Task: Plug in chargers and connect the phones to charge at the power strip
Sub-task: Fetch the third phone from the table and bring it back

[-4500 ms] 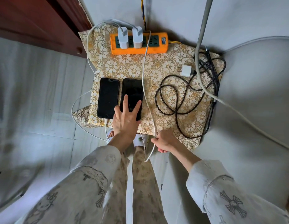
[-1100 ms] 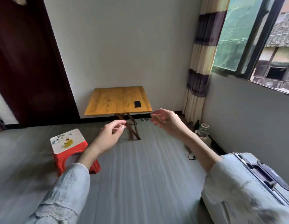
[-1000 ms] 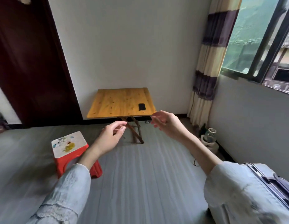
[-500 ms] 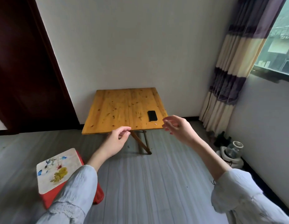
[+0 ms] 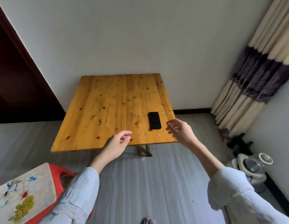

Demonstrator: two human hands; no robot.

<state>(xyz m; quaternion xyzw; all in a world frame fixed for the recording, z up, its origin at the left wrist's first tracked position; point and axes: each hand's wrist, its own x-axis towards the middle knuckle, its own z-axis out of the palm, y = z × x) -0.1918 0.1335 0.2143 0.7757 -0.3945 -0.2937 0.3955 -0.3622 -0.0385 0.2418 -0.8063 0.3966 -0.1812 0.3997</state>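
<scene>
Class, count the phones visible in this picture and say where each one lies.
1. The black phone lies flat near the right front corner of the wooden table, just beyond the right hand.

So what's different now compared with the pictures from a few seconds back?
The person has left the power strip and its two phones and walked up to the wooden table, which now looks nearer. The right hand has reached close to the black phone; the left hand hangs over the near edge. Both hands are empty and loosely open. The phone lies untouched where it was, and the red stool stays at left.
</scene>
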